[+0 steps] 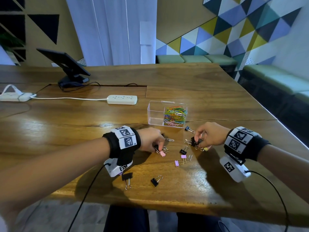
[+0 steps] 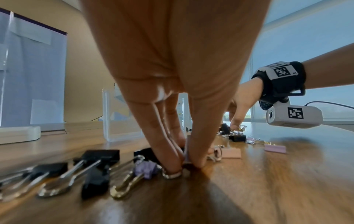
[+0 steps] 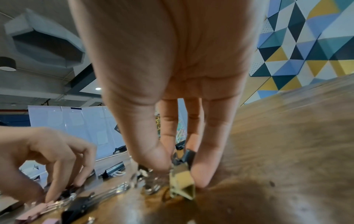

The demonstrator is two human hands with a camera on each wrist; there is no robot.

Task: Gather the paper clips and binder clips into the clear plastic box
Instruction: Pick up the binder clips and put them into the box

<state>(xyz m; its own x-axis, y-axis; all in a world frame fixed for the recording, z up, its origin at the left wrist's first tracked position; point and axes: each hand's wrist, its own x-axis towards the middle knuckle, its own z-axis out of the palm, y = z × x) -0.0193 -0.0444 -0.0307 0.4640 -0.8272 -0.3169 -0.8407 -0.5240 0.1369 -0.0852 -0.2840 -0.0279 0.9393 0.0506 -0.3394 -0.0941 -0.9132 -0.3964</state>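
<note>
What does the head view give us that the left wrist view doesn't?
Head only: the colored paper clips piled inside the clear plastic box, and the tablet stand.
Left wrist only: the left hand's fingertips pinching a clip against the table.
Both: the right hand working among binder clips, and the power strip.

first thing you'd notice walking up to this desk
The clear plastic box mid-table, its right side heaped with bright multicoloured paper clips. Just in front, the left hand and right hand each pinch at binder clips, with black and pink ones scattered on the wooden table between and below them.
</note>
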